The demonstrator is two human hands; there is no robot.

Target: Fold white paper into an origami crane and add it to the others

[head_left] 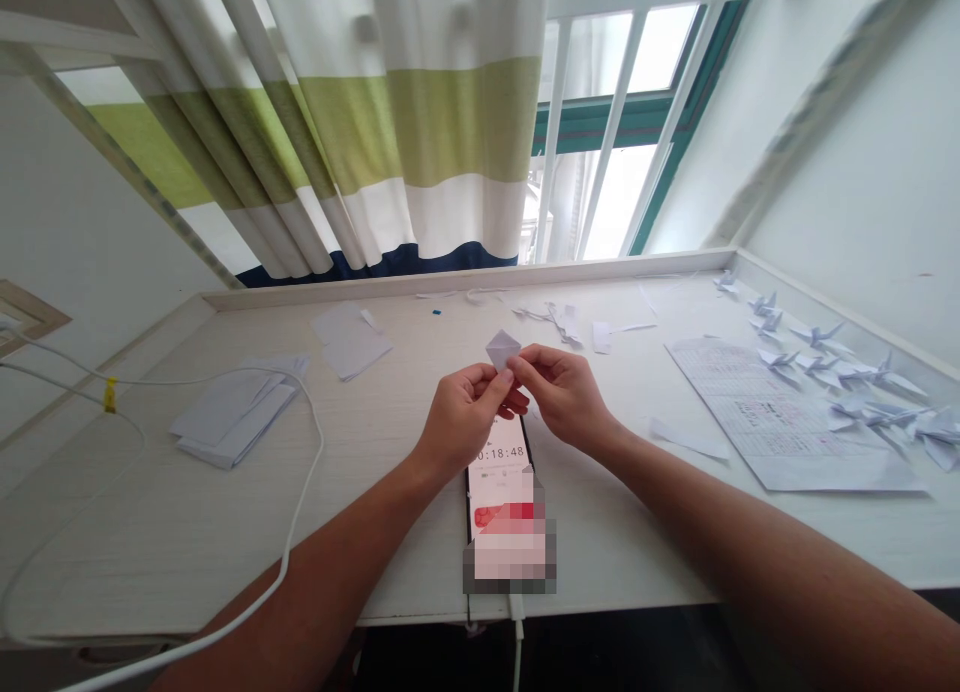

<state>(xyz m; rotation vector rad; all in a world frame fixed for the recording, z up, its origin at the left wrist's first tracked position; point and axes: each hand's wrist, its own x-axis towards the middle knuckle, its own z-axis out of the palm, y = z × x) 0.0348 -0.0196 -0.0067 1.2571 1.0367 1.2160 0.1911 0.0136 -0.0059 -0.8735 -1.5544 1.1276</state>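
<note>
While my left fingers [491, 398] and right fingers [529, 375] pinch folded paper [502, 348], phone [497, 480] beneath them, uneven pull could skew it.

Folded paper [502, 347] between left hand [463, 414] and right hand [562, 393]

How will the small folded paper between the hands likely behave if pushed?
The folded paper is probably very light for its size: it looks like thin paper, pinched between the left hand and right hand. Its compact, creased shape suggests it is stiffer than a loose sheet. Its flat facets should make it unlikely to roll.
</note>
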